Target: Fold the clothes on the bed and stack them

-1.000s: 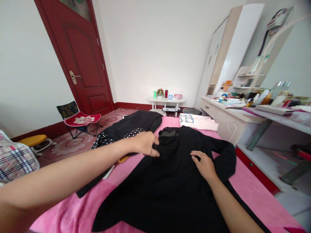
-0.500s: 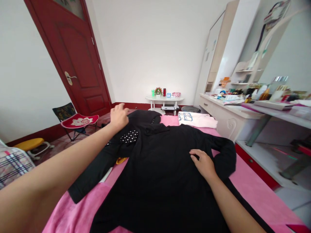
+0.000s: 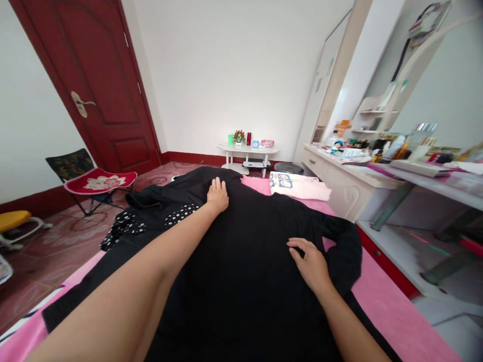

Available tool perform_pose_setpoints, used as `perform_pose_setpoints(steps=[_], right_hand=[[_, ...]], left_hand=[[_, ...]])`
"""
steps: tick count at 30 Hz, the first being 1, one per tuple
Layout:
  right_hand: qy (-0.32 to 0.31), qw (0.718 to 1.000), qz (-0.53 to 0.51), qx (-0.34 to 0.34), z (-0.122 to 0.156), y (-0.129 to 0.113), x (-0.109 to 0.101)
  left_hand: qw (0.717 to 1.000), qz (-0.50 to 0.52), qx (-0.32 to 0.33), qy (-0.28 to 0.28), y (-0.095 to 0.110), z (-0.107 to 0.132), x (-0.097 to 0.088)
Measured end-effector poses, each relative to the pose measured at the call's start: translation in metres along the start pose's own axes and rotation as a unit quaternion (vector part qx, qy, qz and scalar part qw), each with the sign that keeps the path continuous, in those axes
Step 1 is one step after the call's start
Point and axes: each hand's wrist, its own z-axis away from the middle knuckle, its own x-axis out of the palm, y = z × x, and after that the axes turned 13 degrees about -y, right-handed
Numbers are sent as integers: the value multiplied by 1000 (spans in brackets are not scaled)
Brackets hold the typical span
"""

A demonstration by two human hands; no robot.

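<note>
A black garment (image 3: 249, 281) lies spread over a pink bed cover (image 3: 381, 306). My left hand (image 3: 218, 194) rests flat and open on its far upper part, arm stretched across the cloth. Flat on the garment's right side lies my right hand (image 3: 310, 263), fingers slightly spread, beside a folded-over sleeve (image 3: 345, 246). Neither hand holds anything. A second black piece with white dots (image 3: 151, 221) lies to the left of the garment.
A folded white and pink cloth (image 3: 300, 185) lies at the bed's far end. A white dresser (image 3: 350, 186) cluttered with bottles stands right. A red door (image 3: 86, 85), a folding chair (image 3: 92, 181) and a small white table (image 3: 247, 153) stand beyond.
My left hand let go of the collar area, swung out to the left, then came back and settled flat on the garment's far part. The right hand stayed put.
</note>
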Motion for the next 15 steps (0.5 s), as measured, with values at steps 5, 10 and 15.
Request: perform_pose_setpoints(steps=[5, 10, 15], right_hand=[[-18, 999, 41, -4, 1, -9, 1], [-93, 984, 153, -14, -10, -23, -16], [-78, 968, 235, 41, -67, 6, -54]], left_hand=[[998, -41, 17, 33, 3, -12, 36], [994, -4, 111, -22, 3, 0, 81], [993, 52, 105, 24, -1, -2, 87]])
